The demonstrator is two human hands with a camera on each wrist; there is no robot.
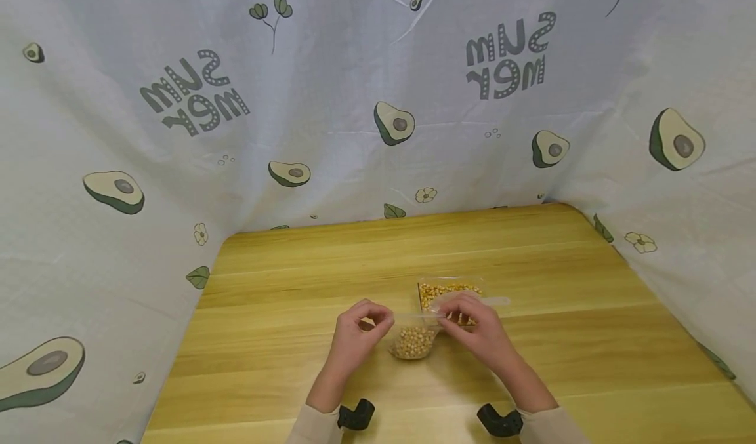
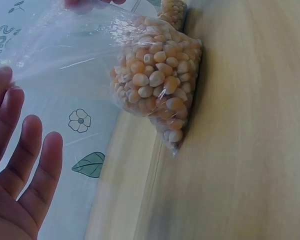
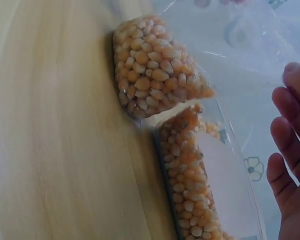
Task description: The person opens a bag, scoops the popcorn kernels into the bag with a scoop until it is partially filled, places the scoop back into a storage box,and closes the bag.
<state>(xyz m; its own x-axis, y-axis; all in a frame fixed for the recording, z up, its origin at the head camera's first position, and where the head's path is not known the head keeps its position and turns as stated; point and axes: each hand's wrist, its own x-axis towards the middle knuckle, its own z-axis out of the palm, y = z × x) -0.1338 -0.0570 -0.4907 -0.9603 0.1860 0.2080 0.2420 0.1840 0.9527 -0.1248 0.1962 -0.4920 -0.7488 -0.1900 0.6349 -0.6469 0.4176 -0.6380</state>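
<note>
A clear plastic bag of corn kernels (image 1: 412, 343) stands upright on the table, its lower part bulging with kernels (image 2: 157, 75). My left hand (image 1: 361, 331) pinches one top corner of the bag between thumb and forefinger, the other fingers loosely spread in the left wrist view. Opposite it, my right hand (image 1: 477, 329) pinches the other top corner, so the bag's upper edge is stretched between both hands. Behind the right hand sits a clear rectangular container (image 1: 422, 293) of corn kernels, with a whitish scoop (image 3: 225, 175) lying on the kernels, its handle (image 1: 499, 301) jutting right.
The wooden table (image 1: 283, 286) reaches to a hanging white cloth (image 1: 331, 90) printed with avocados, which encloses the back and both sides. Black wrist mounts (image 1: 357, 415) show below the hands.
</note>
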